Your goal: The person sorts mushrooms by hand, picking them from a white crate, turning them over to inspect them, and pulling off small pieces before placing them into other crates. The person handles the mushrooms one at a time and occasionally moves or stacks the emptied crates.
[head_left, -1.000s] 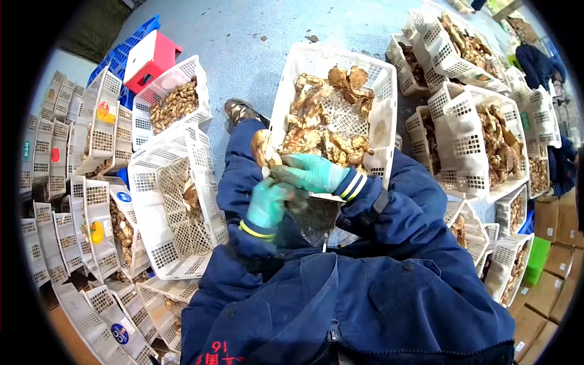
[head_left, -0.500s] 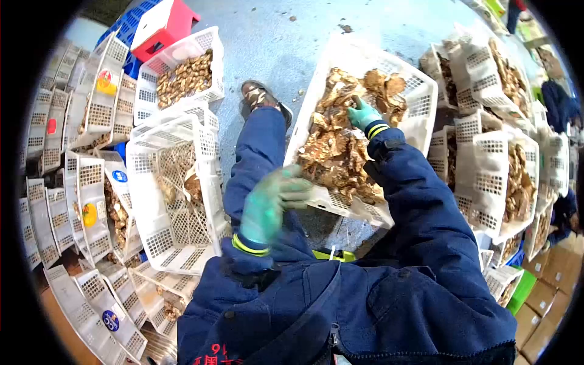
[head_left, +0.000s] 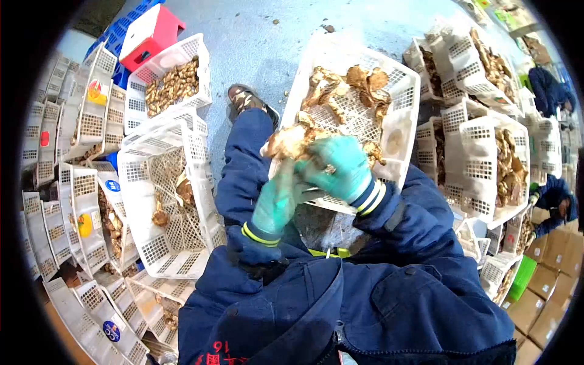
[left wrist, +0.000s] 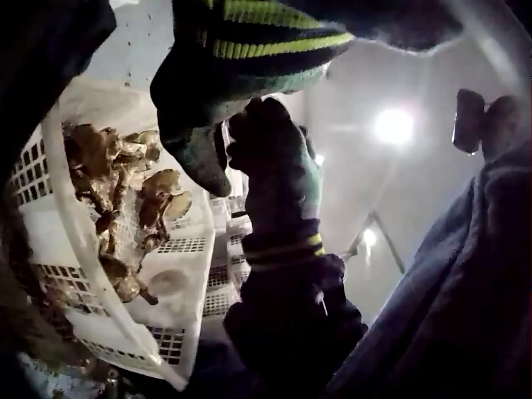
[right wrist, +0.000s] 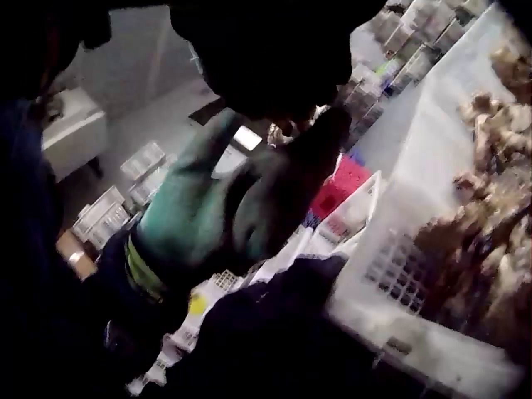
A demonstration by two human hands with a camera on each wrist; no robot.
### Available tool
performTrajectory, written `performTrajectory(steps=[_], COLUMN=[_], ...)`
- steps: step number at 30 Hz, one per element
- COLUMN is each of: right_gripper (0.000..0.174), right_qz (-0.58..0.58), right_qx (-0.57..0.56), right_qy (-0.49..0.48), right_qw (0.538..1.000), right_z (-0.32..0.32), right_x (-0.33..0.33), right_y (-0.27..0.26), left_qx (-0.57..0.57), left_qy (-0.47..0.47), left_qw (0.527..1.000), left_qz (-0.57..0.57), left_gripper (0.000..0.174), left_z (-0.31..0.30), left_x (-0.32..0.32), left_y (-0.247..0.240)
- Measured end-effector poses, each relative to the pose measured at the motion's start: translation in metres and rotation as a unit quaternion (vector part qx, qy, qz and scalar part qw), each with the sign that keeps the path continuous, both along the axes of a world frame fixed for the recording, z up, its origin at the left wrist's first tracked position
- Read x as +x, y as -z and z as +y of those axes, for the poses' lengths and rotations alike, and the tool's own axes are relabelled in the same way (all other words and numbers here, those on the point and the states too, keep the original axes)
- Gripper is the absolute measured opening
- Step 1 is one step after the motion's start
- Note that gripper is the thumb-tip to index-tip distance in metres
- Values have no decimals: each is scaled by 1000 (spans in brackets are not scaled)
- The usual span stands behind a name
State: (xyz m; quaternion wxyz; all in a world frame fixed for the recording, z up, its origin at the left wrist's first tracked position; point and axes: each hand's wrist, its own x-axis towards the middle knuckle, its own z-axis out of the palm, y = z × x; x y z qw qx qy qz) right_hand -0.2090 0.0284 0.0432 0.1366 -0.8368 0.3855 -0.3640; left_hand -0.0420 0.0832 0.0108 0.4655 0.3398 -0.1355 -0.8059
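Observation:
In the head view, a large brown and cream mushroom clump is held in front of me, over the near left corner of a white crate. My right hand, in a green glove and blurred, grips it from the right. Just below, my left hand, gloved alike, holds the clump's lower side; its fingers are partly covered. The left wrist view shows the right hand with curled fingers close against the left. More mushroom clumps lie in the crate.
To my left stands another white crate holding a few mushrooms. Beyond it are a crate of small mushrooms and a red and white stool. Stacked crates line the right side, with cardboard boxes behind.
My right hand has come back from the crate with a mushroom clump, and my left hand has joined it. A mushroom now lies in the left crate that was absent a second ago.

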Motion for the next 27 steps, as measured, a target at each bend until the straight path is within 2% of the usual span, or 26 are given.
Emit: performTrajectory(steps=[1, 2, 3, 4, 6, 7, 8, 9, 10, 11, 12, 14, 16, 18, 20, 22, 24, 27], right_gripper=[31, 32, 32, 31, 28, 26, 25, 24, 29, 35, 40, 43, 44, 49, 51, 53, 46, 39], right_qz=[36, 28, -11, -50, -78, -77, -5, 11, 120, 210, 256, 299, 330, 349, 353, 390, 379, 302], right_qx=[45, -28, -17, -5, 25, 49, 121, 135, 160, 295, 327, 355, 357, 426, 441, 393, 399, 459], right_qy=[-65, -53, -83, -114, -39, -2, 85, 139, 182, 220, 240, 232, 250, 240, 261, 272, 271, 293], right_qw=[996, 998, 996, 992, 996, 996, 989, 981, 963, 906, 877, 855, 837, 799, 783, 787, 790, 783], right_z=[12, 24, 26, 26, 15, -1, -13, -24, -38, -53, -61, -88, -115, -140, -151, -156, -159, -162], right_x=[16, 26, 26, 27, 8, -9, -25, -45, -64, -68, -70, -75, -73, -64, -53, -45, -46, -63], right_y=[-19, -26, -28, -28, -15, 11, 30, 54, 75, 75, 79, 113, 151, 164, 172, 182, 183, 199], left_qx=[-114, -138, -157, -53, -3, -23, -41, -7, 29, -14, -11, 7, -55, -230, -87, -21, -1, 2], left_qy=[-22, -19, -16, -91, -138, -219, -298, -351, -403, -378, -348, -210, -78, 10, 91, 126, 130, 134], left_qw=[992, 983, 967, 994, 987, 974, 953, 933, 907, 921, 931, 964, 978, 953, 976, 977, 976, 976], left_qz=[-43, -121, -199, -4, -87, -59, -31, -76, -121, -93, -113, -166, -184, -196, -178, -173, -173, -174], left_gripper=[52, 50, 48, 48, 56, 62, 68, 71, 74, 78, 80, 81, 80, 71, 66, 62, 58, 56], left_z=[1, 3, 5, 4, 8, 8, 7, -1, -7, -5, -5, -4, -2, 7, 5, -1, -7, -8], left_x=[8, 22, 36, 38, 86, 113, 137, 152, 162, 163, 156, 122, 83, 51, 33, 23, 19, 14], left_y=[5, 10, 14, -6, -8, -4, 1, -14, -30, -30, -27, -28, -12, -4, -14, -9, -9, 1])
